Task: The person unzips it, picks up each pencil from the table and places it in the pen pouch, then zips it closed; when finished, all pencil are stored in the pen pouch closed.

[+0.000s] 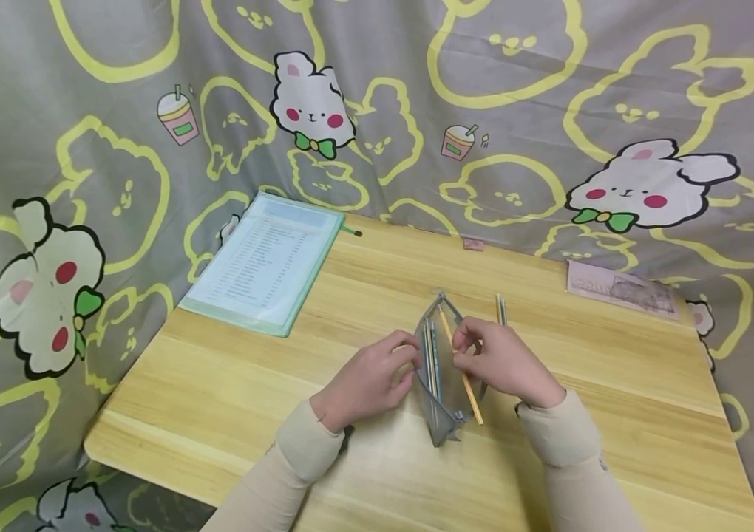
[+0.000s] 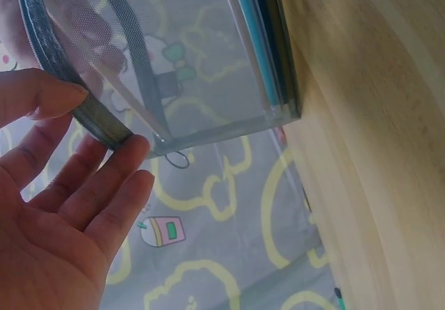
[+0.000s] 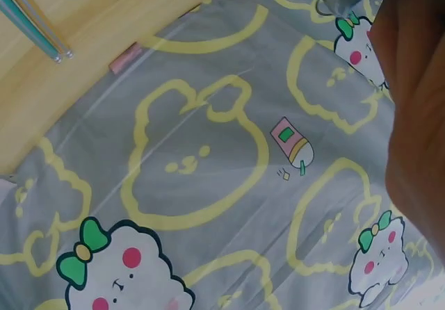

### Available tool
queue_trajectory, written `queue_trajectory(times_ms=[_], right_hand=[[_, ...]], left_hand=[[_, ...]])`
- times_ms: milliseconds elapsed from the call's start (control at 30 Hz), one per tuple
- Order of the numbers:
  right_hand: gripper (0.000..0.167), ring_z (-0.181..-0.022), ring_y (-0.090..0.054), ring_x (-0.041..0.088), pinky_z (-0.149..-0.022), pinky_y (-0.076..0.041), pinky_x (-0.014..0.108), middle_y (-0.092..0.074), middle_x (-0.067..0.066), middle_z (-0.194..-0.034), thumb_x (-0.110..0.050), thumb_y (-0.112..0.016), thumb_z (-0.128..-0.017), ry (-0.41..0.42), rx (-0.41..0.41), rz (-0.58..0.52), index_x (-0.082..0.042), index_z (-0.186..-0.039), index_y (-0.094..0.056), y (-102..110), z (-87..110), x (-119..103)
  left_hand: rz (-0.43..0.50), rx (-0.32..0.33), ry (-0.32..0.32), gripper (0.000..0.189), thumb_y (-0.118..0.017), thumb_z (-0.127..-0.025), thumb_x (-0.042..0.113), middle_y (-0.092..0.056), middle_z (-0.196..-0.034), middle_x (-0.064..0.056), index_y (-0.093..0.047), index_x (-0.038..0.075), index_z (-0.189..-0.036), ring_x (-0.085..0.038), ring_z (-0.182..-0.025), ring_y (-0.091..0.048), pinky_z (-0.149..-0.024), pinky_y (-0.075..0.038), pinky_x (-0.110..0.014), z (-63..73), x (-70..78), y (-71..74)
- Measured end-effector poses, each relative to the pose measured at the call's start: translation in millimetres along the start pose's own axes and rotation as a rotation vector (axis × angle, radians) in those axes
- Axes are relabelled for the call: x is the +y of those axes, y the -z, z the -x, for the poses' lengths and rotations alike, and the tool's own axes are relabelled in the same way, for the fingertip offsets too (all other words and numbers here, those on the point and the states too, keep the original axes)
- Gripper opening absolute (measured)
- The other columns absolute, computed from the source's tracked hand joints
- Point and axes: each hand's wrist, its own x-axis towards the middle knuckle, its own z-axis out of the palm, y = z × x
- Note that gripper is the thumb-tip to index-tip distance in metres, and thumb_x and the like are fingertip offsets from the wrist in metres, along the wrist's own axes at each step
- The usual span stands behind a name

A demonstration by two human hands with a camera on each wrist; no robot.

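A grey see-through mesh pencil pouch [image 1: 439, 417] stands with its zipper opening spread at the middle of the table. My left hand [image 1: 370, 377] pinches the pouch's zippered edge between thumb and fingers, seen close up in the left wrist view. Several pencils, one of them blue [image 2: 254, 39], stand inside along one wall. My right hand [image 1: 500, 360] pinches a yellow-orange pencil [image 1: 472, 399], which slants across the pouch opening. In the right wrist view, my right hand [image 3: 421, 115] fills the right edge and hides the held pencil.
Behind my right hand, more pencils [image 1: 500, 309] lie on the wooden table [image 1: 364, 288]. At the back left is a clear-fronted document folder [image 1: 264, 258] with a printed sheet, a dark-tipped green item [image 1: 352, 231] beside it. A pinkish printed paper [image 1: 619, 288] lies at the back right, against the patterned curtain [image 1: 377, 177].
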Motion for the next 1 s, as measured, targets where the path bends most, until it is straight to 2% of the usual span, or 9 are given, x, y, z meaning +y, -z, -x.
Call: queue_trajectory(times_ms=[200,600,1000], right_hand=[[0.012,-0.062,-0.067,0.016,-0.055,-0.056,0.031,-0.069,0.005,-0.086,-0.003,-0.065,-0.087,-0.012,0.003,-0.050,-0.009,-0.097,-0.064,-1.7,-4.8,-0.5],[0.008,-0.065,-0.069,0.016,-0.055,-0.053,0.030,-0.070,0.007,-0.082,-0.005,-0.066,-0.092,-0.021,-0.009,-0.026,-0.005,-0.100,-0.064,-1.5,-5.1,-6.7],[0.006,-0.068,-0.071,0.015,-0.059,-0.056,0.032,-0.072,0.006,-0.090,-0.003,-0.066,-0.096,-0.020,-0.019,-0.025,-0.006,-0.099,-0.062,-5.2,-7.9,-8.1]], left_hand=[[0.004,-0.011,0.010,0.020,-0.077,-0.085,-0.001,-0.068,-0.119,-0.009,-0.069,0.010,-0.099,-0.013,-0.091,-0.069,-0.076,-0.059,-0.024,0.9,0.1,-1.2],[0.002,0.000,0.016,0.020,-0.076,-0.085,-0.002,-0.067,-0.119,-0.007,-0.069,0.010,-0.099,-0.011,-0.087,-0.068,-0.073,-0.058,-0.023,1.6,-0.7,-0.5],[0.010,0.007,0.008,0.020,-0.077,-0.085,-0.002,-0.067,-0.119,-0.006,-0.069,0.010,-0.099,-0.011,-0.086,-0.067,-0.072,-0.057,-0.020,2.4,-1.8,-0.8]])
